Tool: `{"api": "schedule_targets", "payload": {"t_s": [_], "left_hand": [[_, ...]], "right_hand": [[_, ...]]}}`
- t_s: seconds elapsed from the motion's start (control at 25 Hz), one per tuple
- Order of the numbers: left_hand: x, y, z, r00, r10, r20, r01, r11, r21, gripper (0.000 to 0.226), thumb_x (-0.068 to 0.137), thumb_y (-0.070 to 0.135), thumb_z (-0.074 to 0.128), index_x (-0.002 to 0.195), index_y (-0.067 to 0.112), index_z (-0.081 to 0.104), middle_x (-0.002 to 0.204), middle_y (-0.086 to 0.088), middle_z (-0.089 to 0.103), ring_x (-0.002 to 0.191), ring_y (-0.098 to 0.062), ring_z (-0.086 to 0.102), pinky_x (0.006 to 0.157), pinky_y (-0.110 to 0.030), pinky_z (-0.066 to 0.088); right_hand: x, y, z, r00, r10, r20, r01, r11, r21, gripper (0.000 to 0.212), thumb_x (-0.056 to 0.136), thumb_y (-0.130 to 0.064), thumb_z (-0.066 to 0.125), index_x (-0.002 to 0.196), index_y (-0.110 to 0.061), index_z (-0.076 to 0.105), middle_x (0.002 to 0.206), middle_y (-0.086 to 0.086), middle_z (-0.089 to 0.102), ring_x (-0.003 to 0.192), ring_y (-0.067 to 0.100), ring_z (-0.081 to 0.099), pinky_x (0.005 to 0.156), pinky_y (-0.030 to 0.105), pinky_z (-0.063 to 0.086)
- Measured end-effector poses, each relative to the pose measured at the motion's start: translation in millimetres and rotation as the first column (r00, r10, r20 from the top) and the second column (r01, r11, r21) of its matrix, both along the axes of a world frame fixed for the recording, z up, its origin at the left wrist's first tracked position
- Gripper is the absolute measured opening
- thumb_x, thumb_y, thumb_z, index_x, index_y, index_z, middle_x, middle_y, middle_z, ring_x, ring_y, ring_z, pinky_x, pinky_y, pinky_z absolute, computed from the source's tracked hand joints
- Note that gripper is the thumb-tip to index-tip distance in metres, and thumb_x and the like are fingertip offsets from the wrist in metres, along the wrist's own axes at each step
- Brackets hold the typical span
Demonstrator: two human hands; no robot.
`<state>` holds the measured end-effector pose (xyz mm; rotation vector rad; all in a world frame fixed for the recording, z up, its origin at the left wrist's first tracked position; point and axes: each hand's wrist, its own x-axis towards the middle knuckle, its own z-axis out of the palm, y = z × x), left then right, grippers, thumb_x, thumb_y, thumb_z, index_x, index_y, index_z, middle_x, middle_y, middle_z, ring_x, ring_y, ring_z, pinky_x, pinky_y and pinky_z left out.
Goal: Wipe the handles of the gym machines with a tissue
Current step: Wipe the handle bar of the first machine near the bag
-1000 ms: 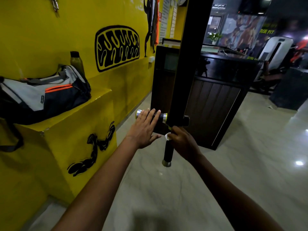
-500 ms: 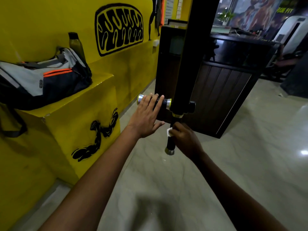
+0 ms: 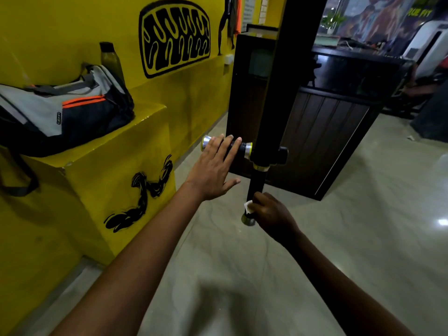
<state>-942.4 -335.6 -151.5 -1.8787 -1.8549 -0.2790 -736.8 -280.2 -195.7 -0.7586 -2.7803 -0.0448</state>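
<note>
Nearest to us, our two bare forearms reach out over a pale, glossy stone floor (image 3: pixel 339 214) veined in grey. Our right hand (image 3: pixel 272 212) is curled round the lower end of the vertical handle (image 3: pixel 254 187), a round black grip that hangs down from the machine's dark upright bar (image 3: pixel 286 76). Pinched between that hand and the grip is the tissue (image 3: pixel 249 206), of which only a small white crumpled corner shows at the thumb side. Just below the hand sits the handle's dull metal end cap, and a thin brass-coloured ring marks the top of the grip.

Our left hand (image 3: pixel 213 168) lies higher and to the left, fingers straight and spread, thumb out to the side; the fingertips rest on the horizontal handle (image 3: pixel 228 146), a short black cylinder with shiny silver collars at both ends. The two handles meet at a black joint on the bar, so the hands are near each other but apart.

Farther left, a painted yellow ledge (image 3: pixel 135 132) with black brush-stroke figures carries a grey, navy and orange fabric duffel bag (image 3: pixel 63 112); a dark smooth bottle (image 3: pixel 111 59) stands behind it against the yellow wall. Behind the bar stands a dark wood-panelled counter (image 3: pixel 324 132) with a reflective top. Beyond it the room is dim and blurred.
</note>
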Motion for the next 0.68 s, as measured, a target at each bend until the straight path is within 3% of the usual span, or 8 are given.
{"api": "schedule_targets", "payload": {"t_s": [0.04,0.12,0.16,0.24,0.32,0.48,0.56,0.68], "left_hand": [[1,0,0,1.0,0.007,-0.005,-0.007,1.0,0.002,0.093,0.089,0.066,0.039,0.152,0.007,0.003,0.155,-0.018,0.019,0.145,-0.035,0.014,0.119,-0.047,0.014],[1,0,0,1.0,0.02,-0.01,-0.02,1.0,0.004,0.094,0.088,0.066,0.039,0.152,0.007,0.003,0.155,-0.018,0.018,0.144,-0.035,0.014,0.118,-0.048,0.014],[0,-1,-1,1.0,0.023,-0.006,-0.022,1.0,0.005,0.094,0.088,0.066,0.039,0.152,0.007,0.003,0.155,-0.018,0.019,0.144,-0.035,0.014,0.119,-0.048,0.014],[-1,-1,0,1.0,0.013,0.001,-0.013,1.0,0.002,0.094,0.088,0.065,0.041,0.152,0.008,0.003,0.155,-0.018,0.02,0.144,-0.035,0.015,0.119,-0.047,0.014],[-1,-1,1,1.0,0.003,-0.002,-0.003,1.0,0.003,0.095,0.087,0.064,0.043,0.152,0.008,0.004,0.155,-0.018,0.02,0.144,-0.035,0.015,0.119,-0.047,0.014],[1,-1,0,1.0,0.006,0.018,-0.006,1.0,0.016,0.095,0.086,0.064,0.046,0.152,0.008,0.006,0.154,-0.018,0.021,0.144,-0.035,0.015,0.119,-0.047,0.013],[0,-2,-1,1.0,0.002,0.017,-0.002,1.0,0.015,0.095,0.086,0.064,0.046,0.152,0.008,0.006,0.154,-0.017,0.022,0.144,-0.034,0.016,0.119,-0.047,0.013],[0,-2,0,1.0,0.003,0.023,-0.003,1.0,0.016,0.095,0.086,0.063,0.046,0.152,0.008,0.006,0.154,-0.017,0.022,0.144,-0.034,0.015,0.119,-0.046,0.013]], "right_hand": [[-1,3,5,1.0,-0.007,0.004,0.007,1.0,0.007,0.017,0.093,-0.013,0.051,0.1,-0.004,0.063,0.103,0.013,0.057,0.096,0.03,0.052,0.079,0.035,0.045],[-5,-2,11,0.995,0.014,-0.094,-0.01,0.999,0.039,0.005,0.082,-0.007,0.064,0.085,-0.003,0.066,0.091,0.014,0.058,0.081,0.031,0.055,0.062,0.033,0.048],[-6,-6,7,0.989,0.046,-0.142,-0.039,0.998,0.051,0.004,0.081,-0.008,0.065,0.079,-0.005,0.063,0.085,0.011,0.056,0.074,0.029,0.054,0.055,0.027,0.042],[-3,-14,-1,0.993,0.028,-0.113,-0.031,0.999,-0.019,0.011,0.089,-0.014,0.052,0.079,-0.01,0.055,0.082,0.005,0.05,0.073,0.025,0.05,0.056,0.026,0.035],[1,-12,-16,0.993,0.056,-0.102,-0.055,0.998,0.01,0.019,0.093,-0.017,0.042,0.084,-0.009,0.056,0.085,0.004,0.05,0.078,0.023,0.05,0.06,0.029,0.037],[2,-13,-16,0.992,0.03,-0.121,-0.019,0.996,0.088,0.026,0.091,-0.019,0.042,0.073,-0.008,0.058,0.076,0.005,0.052,0.067,0.021,0.049,0.047,0.027,0.036],[1,-15,-23,0.997,0.052,-0.054,-0.044,0.99,0.134,0.03,0.092,-0.019,0.042,0.07,-0.007,0.058,0.074,0.007,0.051,0.063,0.023,0.048,0.042,0.028,0.035],[2,-16,-27,0.993,0.086,-0.075,-0.074,0.987,0.145,0.029,0.094,-0.019,0.046,0.069,-0.007,0.056,0.074,0.008,0.049,0.063,0.026,0.049,0.043,0.03,0.034]]}}
